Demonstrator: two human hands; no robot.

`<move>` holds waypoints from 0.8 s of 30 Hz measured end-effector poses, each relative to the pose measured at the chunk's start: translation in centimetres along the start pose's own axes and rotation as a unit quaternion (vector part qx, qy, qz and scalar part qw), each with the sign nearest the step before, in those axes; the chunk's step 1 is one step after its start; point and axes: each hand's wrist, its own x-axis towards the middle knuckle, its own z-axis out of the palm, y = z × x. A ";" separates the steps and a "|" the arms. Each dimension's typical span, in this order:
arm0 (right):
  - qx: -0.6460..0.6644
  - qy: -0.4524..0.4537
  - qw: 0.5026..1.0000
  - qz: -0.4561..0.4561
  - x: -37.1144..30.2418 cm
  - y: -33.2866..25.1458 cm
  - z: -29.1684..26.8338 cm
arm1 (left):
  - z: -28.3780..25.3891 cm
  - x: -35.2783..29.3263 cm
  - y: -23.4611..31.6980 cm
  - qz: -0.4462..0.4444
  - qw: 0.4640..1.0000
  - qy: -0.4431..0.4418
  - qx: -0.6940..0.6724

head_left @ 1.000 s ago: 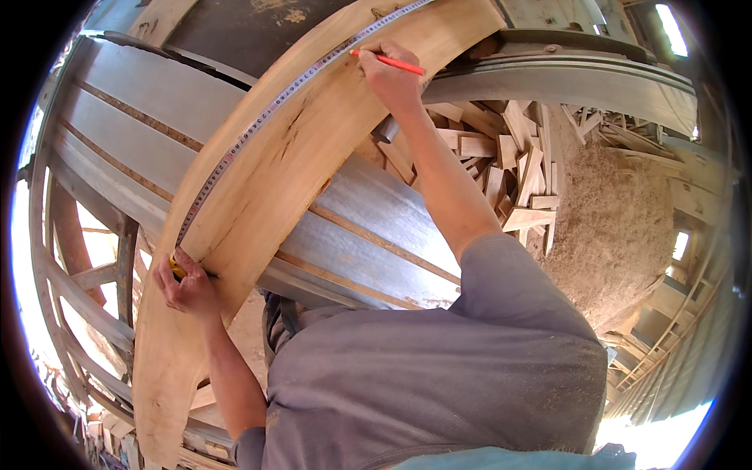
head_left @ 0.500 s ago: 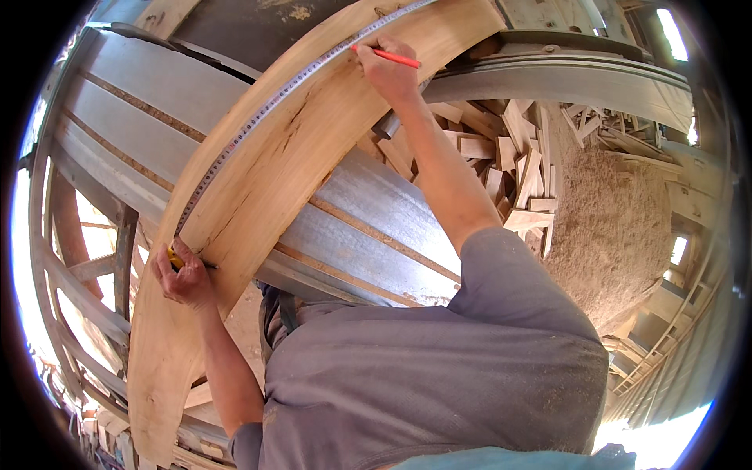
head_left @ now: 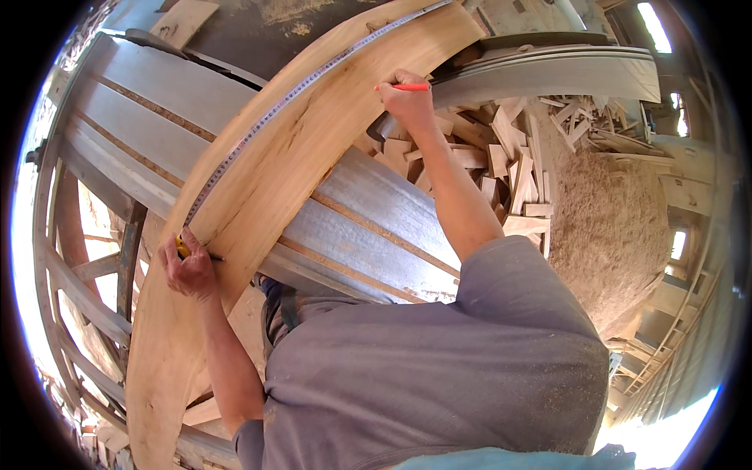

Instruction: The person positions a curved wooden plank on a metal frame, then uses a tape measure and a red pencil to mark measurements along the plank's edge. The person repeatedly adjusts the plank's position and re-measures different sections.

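A long wooden plank (head_left: 266, 176) lies across a metal machine table. Along its far-left side runs the extended blade of a tape measure (head_left: 276, 110), reaching to the plank's far end. My left hand (head_left: 190, 265) is closed round the yellow tape case, which shows only in part between the fingers, and rests on the plank. A red pencil (head_left: 407, 87) is gripped in my right hand (head_left: 409, 102), just over the plank's right edge and apart from the tape blade. Dark cracks mark the wood between the two hands.
The grey metal table (head_left: 376, 207) has long slots holding sawdust. Beyond my right forearm lies a heap of wood offcuts (head_left: 513, 168), next to a mound of sawdust (head_left: 607, 235). A metal rail (head_left: 548, 74) extends right from the plank's far end. Metal framework (head_left: 94, 266) stands at the left.
My right hand with the pencil has drawn back from beside the tape blade toward the plank's right edge. My left hand still holds the tape measure in nearly the same place.
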 end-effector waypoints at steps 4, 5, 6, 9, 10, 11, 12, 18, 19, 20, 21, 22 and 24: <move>0.030 0.022 0.999 -0.018 -0.6 0.2 0.2 | -1.0 0.6 0.2 -0.031 0.997 -0.072 0.008; 0.029 0.030 0.999 -0.023 -0.8 0.4 0.4 | -1.2 0.8 0.3 -0.040 0.994 -0.096 0.023; 0.028 0.038 0.999 -0.028 -0.9 0.5 0.7 | -1.5 1.0 0.4 -0.049 0.991 -0.119 0.038; 0.007 0.057 0.997 -0.045 -1.0 1.0 1.0 | -2.6 1.6 1.1 -0.078 0.978 -0.185 0.055; -0.003 0.062 0.997 -0.050 -1.1 1.1 1.1 | -2.9 1.7 1.3 -0.087 0.973 -0.206 0.056; 0.001 0.062 0.997 -0.043 -1.3 0.8 1.1 | -3.0 1.8 1.2 -0.092 0.968 -0.226 0.064; 0.004 0.061 0.998 -0.035 -1.5 0.3 1.0 | -3.1 1.9 1.2 -0.097 0.962 -0.246 0.072; 0.027 0.060 0.997 -0.039 -1.6 0.6 1.0 | -4.6 2.2 1.9 -0.094 0.931 -0.352 0.023; 0.026 0.060 0.997 -0.040 -1.6 0.7 1.0 | -4.8 2.1 1.9 -0.093 0.921 -0.378 -0.003; 0.049 0.054 0.997 -0.026 -1.7 0.7 1.0 | -5.0 2.0 1.9 -0.105 0.908 -0.404 -0.032; 0.072 0.049 0.996 -0.012 -1.7 0.7 1.0 | -5.3 1.7 1.9 -0.117 0.894 -0.429 -0.061; 0.095 0.044 0.994 0.002 -1.8 0.8 1.1 | -5.6 1.4 1.9 -0.128 0.877 -0.453 -0.089; 0.108 0.042 0.993 0.003 -2.0 0.7 1.0 | -5.8 0.6 2.5 -0.127 0.895 -0.421 -0.082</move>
